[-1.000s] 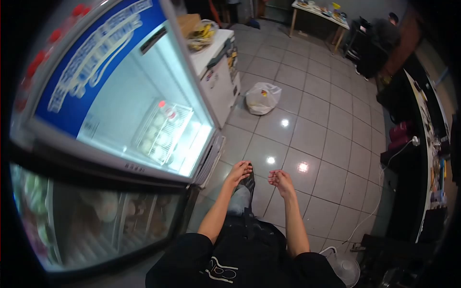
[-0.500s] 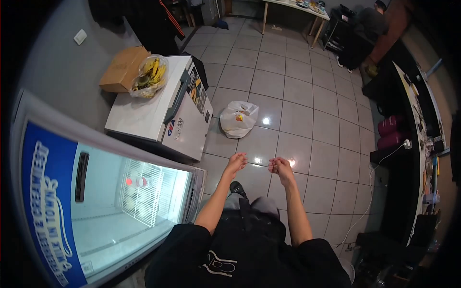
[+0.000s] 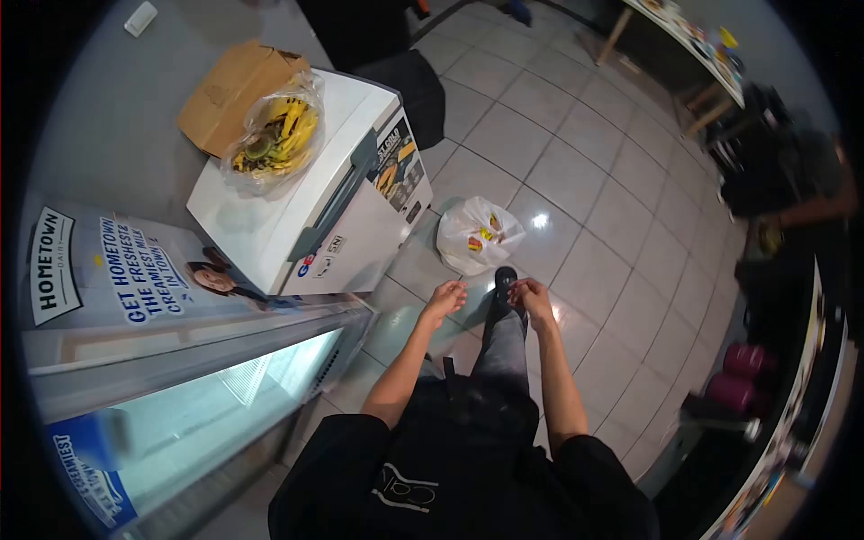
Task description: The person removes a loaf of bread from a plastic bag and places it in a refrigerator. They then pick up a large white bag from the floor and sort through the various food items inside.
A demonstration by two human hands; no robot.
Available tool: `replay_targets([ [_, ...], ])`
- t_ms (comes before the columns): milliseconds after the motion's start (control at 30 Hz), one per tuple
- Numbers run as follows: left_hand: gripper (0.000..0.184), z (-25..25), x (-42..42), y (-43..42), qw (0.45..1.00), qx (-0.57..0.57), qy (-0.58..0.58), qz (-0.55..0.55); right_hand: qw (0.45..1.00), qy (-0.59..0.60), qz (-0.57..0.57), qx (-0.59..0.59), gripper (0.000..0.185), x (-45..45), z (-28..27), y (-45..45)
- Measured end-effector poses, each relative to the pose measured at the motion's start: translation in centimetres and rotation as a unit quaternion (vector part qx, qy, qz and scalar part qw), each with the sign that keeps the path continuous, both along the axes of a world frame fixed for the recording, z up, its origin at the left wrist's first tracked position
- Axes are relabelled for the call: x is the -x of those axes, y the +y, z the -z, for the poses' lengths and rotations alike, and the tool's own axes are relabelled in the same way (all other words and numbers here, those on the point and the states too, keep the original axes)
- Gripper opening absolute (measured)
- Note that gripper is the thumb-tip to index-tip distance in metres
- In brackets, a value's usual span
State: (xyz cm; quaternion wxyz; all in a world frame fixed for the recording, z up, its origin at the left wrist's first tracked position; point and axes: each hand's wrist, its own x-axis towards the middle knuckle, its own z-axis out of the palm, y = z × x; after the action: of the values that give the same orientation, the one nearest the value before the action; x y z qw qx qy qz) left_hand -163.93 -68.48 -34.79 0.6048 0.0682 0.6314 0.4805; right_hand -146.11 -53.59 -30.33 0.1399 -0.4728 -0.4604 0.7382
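Head view: bag sits near freezer edge, tiled floor stretching right.

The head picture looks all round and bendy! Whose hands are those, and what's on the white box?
They're a person's own bare hands, not a robot's. The camera sits on their head, looking forward and down. The left hand and right hand seem to hold nothing. On the white freezer lie a cardboard box and a clear bag of bananas. A white plastic bag sits on the floor ahead.
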Motion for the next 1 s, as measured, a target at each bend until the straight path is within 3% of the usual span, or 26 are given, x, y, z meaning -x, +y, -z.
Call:
replay_targets([
  [167,0.038,4.2,-1.4,7.2,0.997,0.060,0.021,-0.042,0.978,-0.129,-0.130,-0.094,0.019,2.4,8.0,9.8],
  [233,0.042,5.6,-2.0,9.4,0.995,0.082,-0.006,-0.059,0.925,-0.228,-0.217,-0.212,0.017,3.0,10.7,12.3],
  [300,0.045,7.4,-2.5,10.8,0.989,0.109,-0.037,-0.089,0.903,-0.266,-0.284,-0.183,0.018,3.3,13.7,14.4],
  [367,0.048,10.1,-2.4,12.2,0.977,0.071,-0.056,-0.193,0.867,-0.216,-0.311,-0.324,0.021,4.2,17.0,15.5],
  [500,0.058,15.7,-1.8,14.3,0.964,0.064,-0.072,-0.248,0.851,-0.148,-0.359,-0.354,0.049,7.1,24.5,16.9],
  [567,0.061,18.4,-0.6,14.8,0.966,0.086,-0.100,-0.221,0.837,-0.116,-0.359,-0.396,0.060,7.7,31.1,16.9],
  [600,0.063,20.2,-0.1,15.1,0.966,0.106,-0.093,-0.217,0.848,-0.162,-0.356,-0.358,0.049,9.5,30.4,17.2],
  [633,0.064,21.6,0.4,15.4,0.966,0.126,-0.086,-0.210,0.849,-0.168,-0.358,-0.350,0.049,10.6,31.2,17.5],
  [700,0.066,23.9,1.4,16.6,0.962,0.142,-0.094,-0.216,0.795,-0.248,-0.450,-0.323,0.054,11.9,33.7,17.8],
  [767,0.068,26.2,2.1,17.3,0.958,0.152,-0.125,-0.207,0.793,-0.261,-0.440,-0.332,0.053,13.1,35.6,17.4],
  [867,0.064,28.0,3.4,19.1,0.917,0.075,-0.270,-0.285,0.788,-0.284,-0.444,-0.318,0.051,14.1,38.5,17.5],
  [1000,0.063,30.7,4.1,20.7,0.889,0.093,-0.262,-0.363,0.788,-0.315,-0.466,-0.252,0.035,13.9,39.7,17.8],
])
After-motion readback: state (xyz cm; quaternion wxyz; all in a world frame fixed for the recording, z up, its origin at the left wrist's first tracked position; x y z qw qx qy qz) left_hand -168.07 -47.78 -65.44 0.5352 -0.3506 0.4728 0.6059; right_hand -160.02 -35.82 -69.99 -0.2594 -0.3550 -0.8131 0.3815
